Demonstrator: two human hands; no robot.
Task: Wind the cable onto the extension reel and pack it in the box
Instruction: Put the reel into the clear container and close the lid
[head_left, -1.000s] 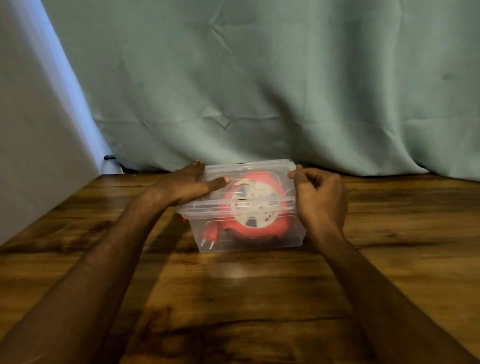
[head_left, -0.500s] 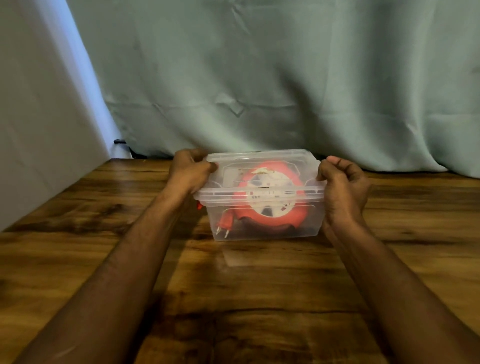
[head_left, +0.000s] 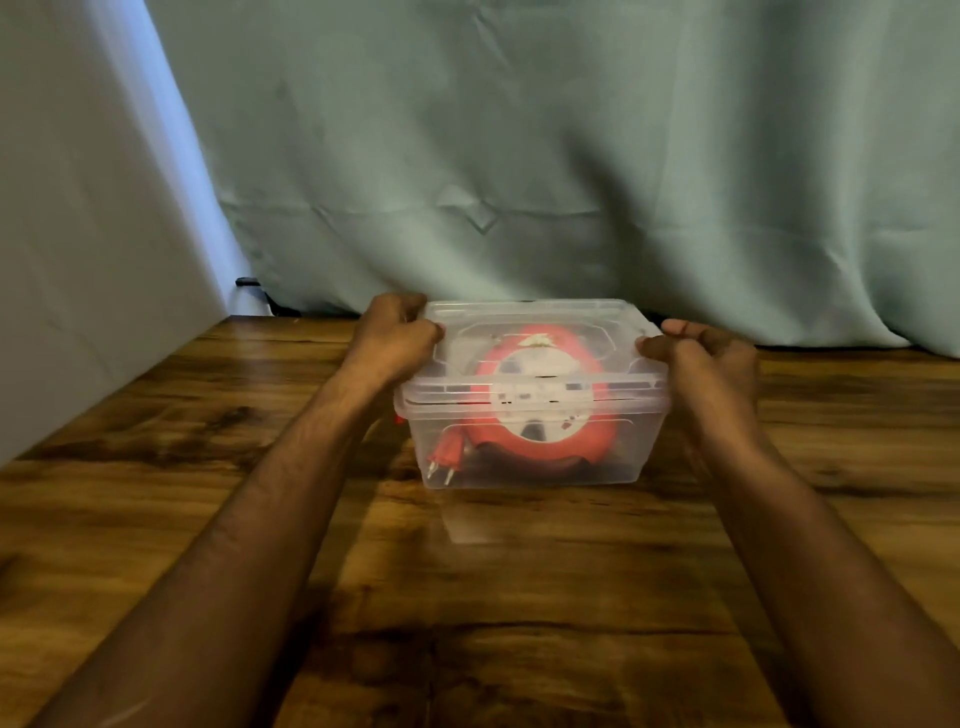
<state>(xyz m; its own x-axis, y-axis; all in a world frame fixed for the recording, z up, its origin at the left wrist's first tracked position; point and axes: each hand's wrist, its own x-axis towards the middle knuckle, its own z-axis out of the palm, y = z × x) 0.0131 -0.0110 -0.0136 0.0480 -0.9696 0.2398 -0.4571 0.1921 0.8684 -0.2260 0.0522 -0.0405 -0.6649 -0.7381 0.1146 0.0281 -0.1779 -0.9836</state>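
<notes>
A clear plastic box (head_left: 535, 467) stands on the wooden table, with its clear lid (head_left: 535, 322) on top. Inside lies the red extension reel (head_left: 540, 415) with a white round face, and its red plug (head_left: 447, 457) points down at the box's left front corner. My left hand (head_left: 395, 338) grips the lid's left edge, thumb on top. My right hand (head_left: 701, 358) grips the right edge of the lid and rim with curled fingers.
The wooden table (head_left: 467, 597) runs from the near edge to a pale green curtain (head_left: 571, 156) at the back. A grey-white wall (head_left: 78, 260) borders the table on the left. A small black object (head_left: 249, 283) sits at the back left corner.
Both hands slid from the lid's top out to its left and right edges and now clamp them. The view has shifted, so the box sits further right in frame.
</notes>
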